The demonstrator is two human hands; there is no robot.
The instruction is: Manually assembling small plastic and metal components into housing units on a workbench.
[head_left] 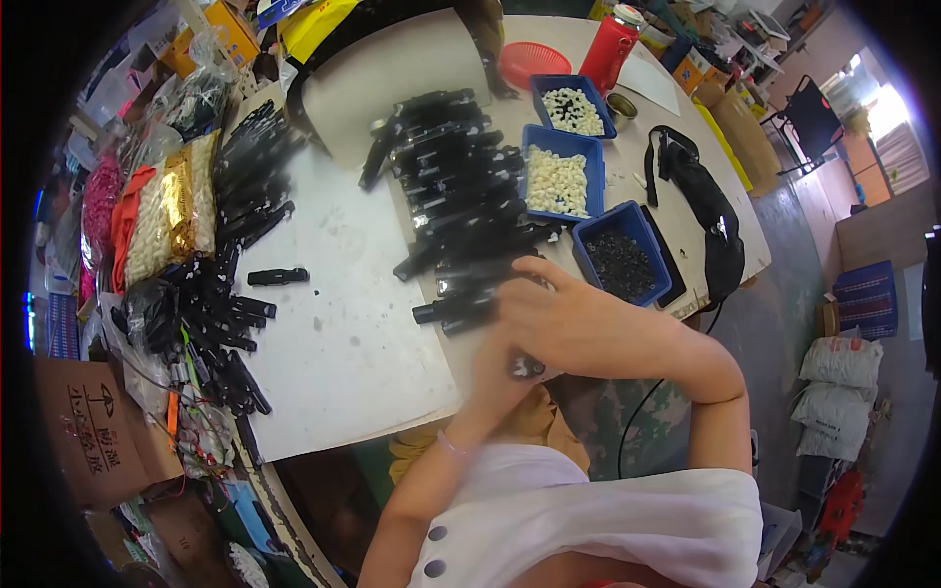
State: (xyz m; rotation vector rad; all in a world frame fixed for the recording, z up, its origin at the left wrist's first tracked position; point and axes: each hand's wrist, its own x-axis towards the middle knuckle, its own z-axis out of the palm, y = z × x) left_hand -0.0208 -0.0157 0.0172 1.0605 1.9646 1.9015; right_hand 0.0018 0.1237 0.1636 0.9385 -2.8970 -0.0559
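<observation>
My left hand (pixel 493 377) is near the table's front edge, closed around a black tube-shaped plastic part (pixel 527 367); only its end with white bits shows. Just above it, my right hand (pixel 551 316) has its fingers bent inward over the work. Whatever is between those fingers is hidden, and both hands are a little smeared by motion. Beyond them lies a long row of similar black parts (pixel 456 186), many with white bits at their right ends. A single black part (pixel 278 276) lies apart on the white sheet (pixel 343 363).
Right of the row stand a blue tray of small black pieces (pixel 588 235), another blue tray of cream pieces (pixel 601 176) and a third blue tray (pixel 600 90). A red flask (pixel 610 49) stands behind. A black pouch (pixel 701 211) lies farther right. More black parts (pixel 221 314) pile up left.
</observation>
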